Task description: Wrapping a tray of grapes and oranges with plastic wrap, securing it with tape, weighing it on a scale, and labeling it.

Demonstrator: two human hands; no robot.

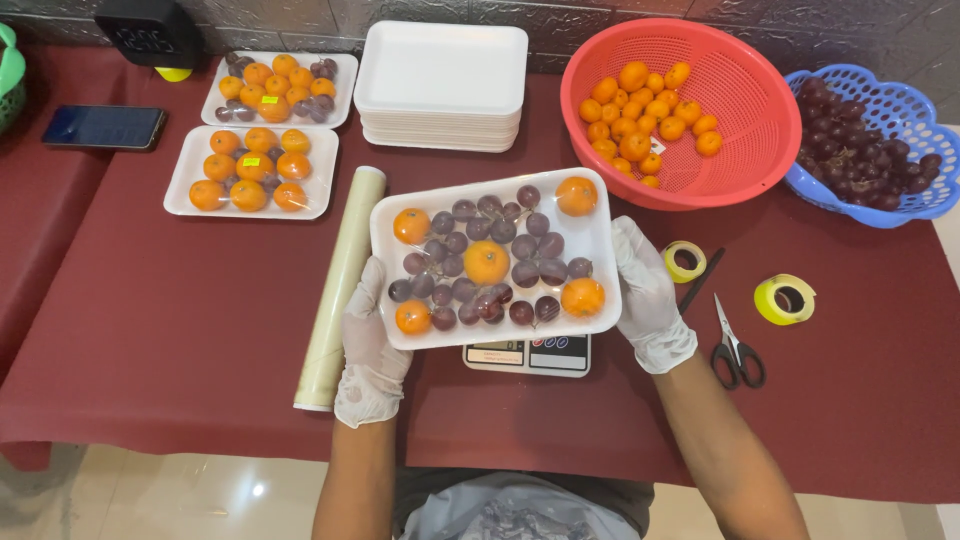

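Note:
A white foam tray [597,240] filled with dark grapes and several small oranges sits in front of me, covering most of a small kitchen scale [530,355]. My left hand [372,348], in a white glove, grips the tray's left edge. My right hand [648,297], also gloved, grips its right edge. An orange lies in each corner of the tray and one in its middle.
A roll of cling film [338,290] lies left of the tray. Two filled trays [252,170] and a stack of empty trays [443,85] stand behind. A red basket of oranges [680,110], a blue basket of grapes [870,145], tape rolls [785,298], scissors [735,350], a phone [103,127].

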